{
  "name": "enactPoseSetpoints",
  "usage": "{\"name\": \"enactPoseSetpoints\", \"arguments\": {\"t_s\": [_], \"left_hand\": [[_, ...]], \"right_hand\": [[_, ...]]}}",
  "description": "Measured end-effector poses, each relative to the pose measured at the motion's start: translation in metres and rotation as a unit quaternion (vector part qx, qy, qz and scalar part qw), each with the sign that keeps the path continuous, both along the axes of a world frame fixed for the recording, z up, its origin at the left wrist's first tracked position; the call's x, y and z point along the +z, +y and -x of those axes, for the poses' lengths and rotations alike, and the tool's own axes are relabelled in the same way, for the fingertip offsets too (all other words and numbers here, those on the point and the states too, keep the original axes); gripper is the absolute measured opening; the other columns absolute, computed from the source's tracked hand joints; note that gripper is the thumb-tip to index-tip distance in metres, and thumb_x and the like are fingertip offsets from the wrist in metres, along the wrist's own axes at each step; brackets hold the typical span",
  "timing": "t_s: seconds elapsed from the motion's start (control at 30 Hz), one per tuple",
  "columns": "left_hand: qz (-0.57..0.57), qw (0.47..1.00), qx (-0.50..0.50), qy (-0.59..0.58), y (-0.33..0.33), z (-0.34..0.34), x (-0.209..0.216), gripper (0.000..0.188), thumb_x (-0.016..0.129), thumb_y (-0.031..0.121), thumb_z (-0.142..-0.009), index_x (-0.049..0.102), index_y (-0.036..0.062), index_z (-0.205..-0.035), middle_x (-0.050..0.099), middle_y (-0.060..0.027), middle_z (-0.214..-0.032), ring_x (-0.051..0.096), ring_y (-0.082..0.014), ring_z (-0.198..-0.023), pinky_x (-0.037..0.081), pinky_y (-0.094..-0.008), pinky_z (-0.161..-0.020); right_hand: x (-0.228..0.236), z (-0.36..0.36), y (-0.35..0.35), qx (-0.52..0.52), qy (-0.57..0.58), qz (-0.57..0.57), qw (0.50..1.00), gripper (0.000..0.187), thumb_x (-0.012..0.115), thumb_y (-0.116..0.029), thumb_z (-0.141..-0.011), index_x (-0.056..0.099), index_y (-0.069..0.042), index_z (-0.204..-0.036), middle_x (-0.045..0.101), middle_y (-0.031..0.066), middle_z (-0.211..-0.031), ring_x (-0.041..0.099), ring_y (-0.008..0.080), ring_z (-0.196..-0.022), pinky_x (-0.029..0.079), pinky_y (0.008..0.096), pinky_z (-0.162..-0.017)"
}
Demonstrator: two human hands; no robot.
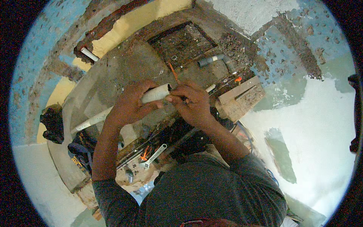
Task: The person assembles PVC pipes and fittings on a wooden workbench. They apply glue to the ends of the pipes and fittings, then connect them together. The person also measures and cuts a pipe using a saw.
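Note:
A long white plastic pipe (155,94) slants across the middle, its cut end pointing right. My left hand (132,100) is wrapped around it near that open end. At the pipe's mouth, my right hand (193,104) is closed, thumb and fingertips pinched together beside the rim. From those fingers a thin orange strip (173,72), like a narrow blade, sticks out away from me. Its lower end is hidden by the fingers. The far left stretch of the pipe lies over the grey concrete slab (109,77).
Beyond my hands, a square recess (181,43) holds rubble, with a grey pipe elbow (217,60) beside it. An adjustable wrench (155,156) lies near me. Wooden boards (242,94) stand right. A white pipe stub (89,54) pokes from the broken wall.

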State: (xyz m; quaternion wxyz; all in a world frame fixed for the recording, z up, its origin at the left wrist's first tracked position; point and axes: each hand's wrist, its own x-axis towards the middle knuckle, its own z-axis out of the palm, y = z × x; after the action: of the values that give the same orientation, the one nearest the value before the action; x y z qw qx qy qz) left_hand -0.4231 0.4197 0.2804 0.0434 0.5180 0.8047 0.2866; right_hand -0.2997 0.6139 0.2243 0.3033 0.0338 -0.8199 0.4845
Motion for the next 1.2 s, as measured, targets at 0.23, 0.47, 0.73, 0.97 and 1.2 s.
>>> {"name": "enactPoseSetpoints", "arguments": {"t_s": [0.23, 0.47, 0.73, 0.97, 1.2], "left_hand": [[0.017, 0.995, 0.001, -0.098, -0.003, -0.001, 0.003, 0.05, 0.088, 0.04, -0.079, 0.067, 0.0059, -0.109, 0.069, -0.0148, -0.095, 0.069, -0.0334, -0.087, 0.054, -0.0433, -0.078], [0.035, 0.998, 0.028, -0.052, -0.005, -0.01, 0.001, 0.047, 0.085, 0.04, -0.083, 0.069, 0.0054, -0.111, 0.07, -0.0154, -0.095, 0.07, -0.0343, -0.088, 0.055, -0.0436, -0.078], [0.007, 0.996, 0.034, -0.082, -0.002, -0.008, -0.007, 0.048, 0.083, 0.038, -0.085, 0.068, 0.0047, -0.115, 0.071, -0.0169, -0.1, 0.07, -0.0385, -0.095, 0.055, -0.0486, -0.086], [0.069, 0.995, -0.008, -0.074, -0.003, 0.017, -0.031, 0.05, 0.075, 0.042, -0.092, 0.064, 0.0054, -0.124, 0.071, -0.0224, -0.103, 0.069, -0.0442, -0.096, 0.055, -0.0517, -0.088], [0.127, 0.991, -0.03, 0.0, 0.02, 0.044, -0.05, 0.049, 0.052, 0.049, -0.106, 0.061, 0.0065, -0.129, 0.071, -0.0239, -0.106, 0.069, -0.0455, -0.096, 0.055, -0.0531, -0.086]], "right_hand": [[-0.029, -0.008, -0.003, 0.032, -0.106, 0.306, 0.945, 0.021, 0.072, -0.027, -0.099, 0.067, -0.006, -0.1, 0.066, 0.0041, -0.084, 0.066, 0.015, -0.073, 0.055, 0.031, -0.065], [-0.025, 0.004, 0.001, 0.049, 0.024, 0.178, 0.983, 0.033, 0.056, -0.037, -0.109, 0.058, -0.007, -0.095, 0.06, 0.002, -0.077, 0.058, 0.0107, -0.064, 0.05, 0.0301, -0.059], [-0.062, 0.004, 0.003, -0.063, -0.187, -0.024, 0.98, 0.024, 0.061, -0.03, -0.105, 0.069, -0.008, -0.106, 0.064, 0.0103, -0.074, 0.062, 0.0284, -0.064, 0.05, 0.0403, -0.062], [-0.063, -0.054, 0.019, -0.051, -0.377, -0.173, 0.908, 0.019, 0.068, -0.026, -0.098, 0.075, -0.01, -0.105, 0.072, 0.0157, -0.091, 0.071, 0.0374, -0.091, 0.056, 0.0476, -0.081], [-0.055, -0.071, 0.037, -0.076, -0.22, -0.095, 0.968, 0.036, 0.064, -0.022, -0.1, 0.061, -0.008, -0.133, 0.071, 0.0166, -0.119, 0.068, 0.0389, -0.105, 0.055, 0.0448, -0.092]]}}
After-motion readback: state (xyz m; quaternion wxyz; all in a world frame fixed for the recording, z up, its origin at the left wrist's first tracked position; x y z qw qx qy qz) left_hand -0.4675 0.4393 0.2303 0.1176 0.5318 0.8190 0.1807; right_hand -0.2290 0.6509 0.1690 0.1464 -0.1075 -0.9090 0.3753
